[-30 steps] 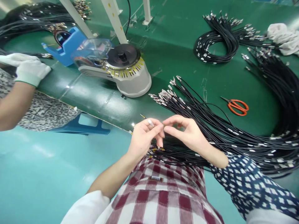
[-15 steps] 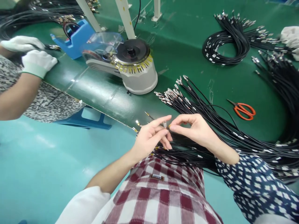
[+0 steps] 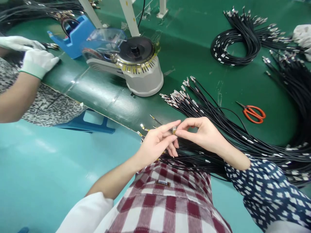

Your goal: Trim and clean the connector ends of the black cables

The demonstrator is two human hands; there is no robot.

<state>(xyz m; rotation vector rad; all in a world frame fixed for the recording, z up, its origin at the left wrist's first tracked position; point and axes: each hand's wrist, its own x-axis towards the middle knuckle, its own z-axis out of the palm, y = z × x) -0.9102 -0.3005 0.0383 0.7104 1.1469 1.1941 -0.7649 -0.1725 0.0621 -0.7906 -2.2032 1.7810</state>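
Observation:
Between my hands a small silver metal connector [image 3: 174, 129] stands up at the end of a black cable, most of which is hidden by my fingers. My left hand [image 3: 157, 140] is closed on the cable end, thumb and index finger pointing toward the connector. My right hand [image 3: 200, 131] pinches a tiny yellowish piece, looking like tape, right at the connector; the fingertips hide most of it. Under and beside my hands lie black cables [image 3: 194, 158]. Left of my left hand, several connector ends [image 3: 142, 127] with yellow on them stick out near the table edge.
A round grey tape dispenser [image 3: 145, 79] and a blue tape holder [image 3: 80, 35] stand ahead to the left. Orange-handled scissors [image 3: 254, 114] lie right, past a cable bundle [image 3: 209, 113]. A coiled bundle [image 3: 254, 48] lies farther back. A co-worker's gloved hand [image 3: 39, 61] works at far left.
My right fingertips have come up to the connector, with the yellowish piece now against it. The connector has shifted slightly right. The whole view has tilted a little.

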